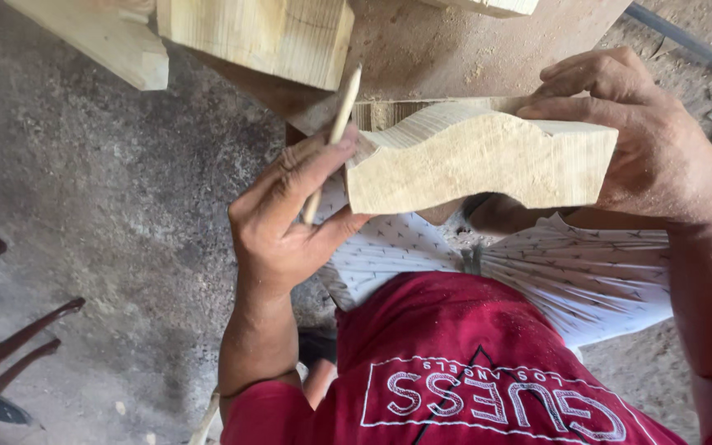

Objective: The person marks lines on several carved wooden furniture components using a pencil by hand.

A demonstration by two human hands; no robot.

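A pale wood block w/ a wavy cut edge (480,161) is held at mid-frame, long axis running left-right, over the lap. Its right end is clamped by the right hand (644,140), fingers curled over the top. At its left end a pencil (333,140) is pinched in the left hand (290,214), thumb pressed to the block's corner; pencil is angled up & away, approx. crosswise to the block. Beyond: a workbench board (447,49) and sawn timber pieces (265,37). Dusty concrete floor (109,189) at left.
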